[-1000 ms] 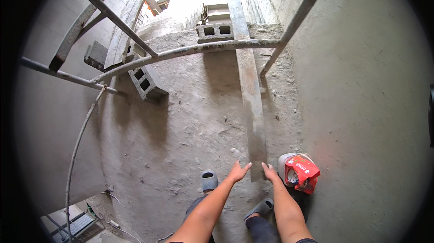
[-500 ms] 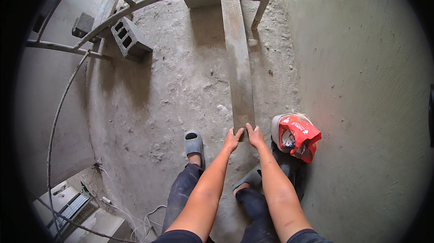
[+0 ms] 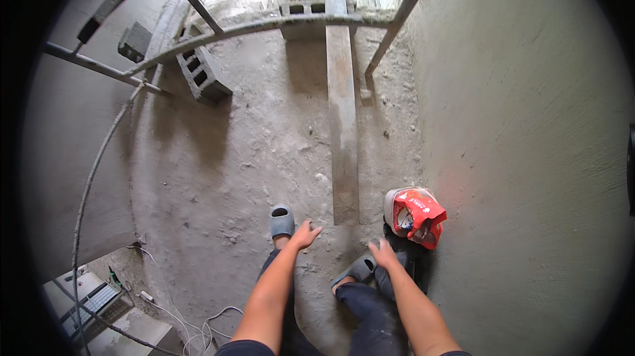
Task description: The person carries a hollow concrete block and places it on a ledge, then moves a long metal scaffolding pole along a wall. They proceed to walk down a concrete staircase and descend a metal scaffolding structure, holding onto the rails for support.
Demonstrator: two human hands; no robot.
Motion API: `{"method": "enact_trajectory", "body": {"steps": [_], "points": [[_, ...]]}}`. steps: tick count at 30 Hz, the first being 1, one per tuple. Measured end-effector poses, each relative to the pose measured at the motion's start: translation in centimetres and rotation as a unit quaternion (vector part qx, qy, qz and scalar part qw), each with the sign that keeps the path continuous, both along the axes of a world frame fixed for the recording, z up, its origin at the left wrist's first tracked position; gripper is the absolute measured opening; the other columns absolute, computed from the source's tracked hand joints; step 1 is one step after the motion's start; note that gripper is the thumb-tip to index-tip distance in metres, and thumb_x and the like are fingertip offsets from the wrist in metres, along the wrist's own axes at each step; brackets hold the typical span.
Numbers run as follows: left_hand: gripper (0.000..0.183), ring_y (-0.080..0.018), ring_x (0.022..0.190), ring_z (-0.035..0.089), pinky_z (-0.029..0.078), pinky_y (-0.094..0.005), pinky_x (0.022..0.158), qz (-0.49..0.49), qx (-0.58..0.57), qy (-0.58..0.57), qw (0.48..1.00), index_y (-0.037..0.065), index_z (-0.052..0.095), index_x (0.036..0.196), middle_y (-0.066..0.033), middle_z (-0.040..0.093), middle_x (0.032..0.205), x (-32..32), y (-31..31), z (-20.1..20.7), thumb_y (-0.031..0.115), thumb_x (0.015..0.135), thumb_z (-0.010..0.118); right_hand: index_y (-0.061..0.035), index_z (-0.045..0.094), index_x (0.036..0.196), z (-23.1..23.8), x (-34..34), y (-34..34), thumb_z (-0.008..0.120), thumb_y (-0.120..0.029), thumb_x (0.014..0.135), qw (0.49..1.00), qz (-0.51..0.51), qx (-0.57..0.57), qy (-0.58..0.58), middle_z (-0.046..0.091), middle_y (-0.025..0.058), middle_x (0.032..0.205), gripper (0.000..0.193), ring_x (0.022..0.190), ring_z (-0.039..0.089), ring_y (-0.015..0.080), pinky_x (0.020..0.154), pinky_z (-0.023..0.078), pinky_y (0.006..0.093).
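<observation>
A long, narrow grey-brown plank (image 3: 343, 118) stretches away from me, its near end lying just ahead of my hands. Both hands are off it. My left hand (image 3: 306, 234) is empty with fingers apart, left of the plank's near end and close to my slippered foot. Below and right of that end, my right hand (image 3: 383, 253) is empty too, its fingers stretched out and slightly blurred. The plank's far part passes over a hollow concrete block (image 3: 307, 8) and under or over a curved metal bar; which one I cannot tell.
A metal tube frame (image 3: 258, 27) spans the far side. Another hollow block (image 3: 202, 71) sits at the left. By the right wall (image 3: 522, 157) stands a pale container with a red bag (image 3: 423, 214). A white cable (image 3: 198, 326) trails at lower left.
Both hands have let go of the plank's near end and drawn back toward me, moving apart. My view has shifted slightly.
</observation>
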State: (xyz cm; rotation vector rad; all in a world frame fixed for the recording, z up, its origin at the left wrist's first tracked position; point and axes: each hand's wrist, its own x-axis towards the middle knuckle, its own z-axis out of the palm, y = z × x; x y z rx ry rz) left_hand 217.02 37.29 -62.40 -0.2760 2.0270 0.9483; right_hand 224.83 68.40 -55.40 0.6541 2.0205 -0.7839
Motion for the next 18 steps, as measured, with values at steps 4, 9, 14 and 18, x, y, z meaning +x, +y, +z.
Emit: {"method": "enact_trajectory", "body": {"steps": [4, 9, 14, 18], "points": [[0.051, -0.0365, 0.112, 0.062, 0.048, -0.0419, 0.095, 0.055, -0.065, 0.032, 0.996, -0.001, 0.063, 0.121, -0.0239, 0.065, 0.12, 0.7, -10.0, 11.5, 0.043, 0.093, 0.061, 0.0063, 0.046, 0.14, 8.1, 14.1, 2.3, 0.051, -0.061, 0.09, 0.976, 0.112, -0.043, -0.179, 0.049, 0.0305, 0.14, 0.083, 0.133, 0.047, 0.0401, 0.11, 0.038, 0.0426], [0.052, -0.0401, 0.106, 0.064, 0.05, -0.0446, 0.092, 0.106, -0.222, -0.023, 0.969, -0.003, 0.064, 0.111, -0.027, 0.067, 0.111, 9.7, -24.7, 22.0, 0.045, 0.09, 0.063, 0.0011, 0.063, 0.125, 17.3, 14.0, -1.1, 0.06, -0.059, 0.086, 0.975, 0.012, -0.11, -0.194, 0.064, 0.0256, 0.123, 0.071, 0.117, 0.061, 0.0355, 0.101, 0.045, 0.0385], [0.058, -0.04, 0.109, 0.063, 0.049, -0.0446, 0.095, 0.001, -0.246, -0.159, 0.956, -0.004, 0.065, 0.114, -0.0262, 0.067, 0.114, 15.4, -33.8, 26.9, 0.048, 0.088, 0.064, -0.0005, 0.067, 0.117, 18.5, 12.2, -4.5, 0.062, -0.048, 0.089, 0.991, -0.089, 0.031, -0.101, 0.068, 0.0239, 0.114, 0.055, 0.109, 0.066, 0.0321, 0.094, 0.049, 0.0402], [0.06, -0.04, 0.112, 0.062, 0.048, -0.0452, 0.095, -0.043, -0.209, -0.172, 0.962, -0.001, 0.065, 0.115, -0.0271, 0.065, 0.117, 9.6, -35.7, 28.4, 0.053, 0.089, 0.061, 0.0052, 0.047, 0.139, 18.3, 11.9, -9.6, 0.06, -0.054, 0.09, 0.963, -0.177, -0.018, -0.202, 0.056, 0.0276, 0.134, 0.078, 0.124, 0.056, 0.0357, 0.103, 0.044, 0.039]]}}
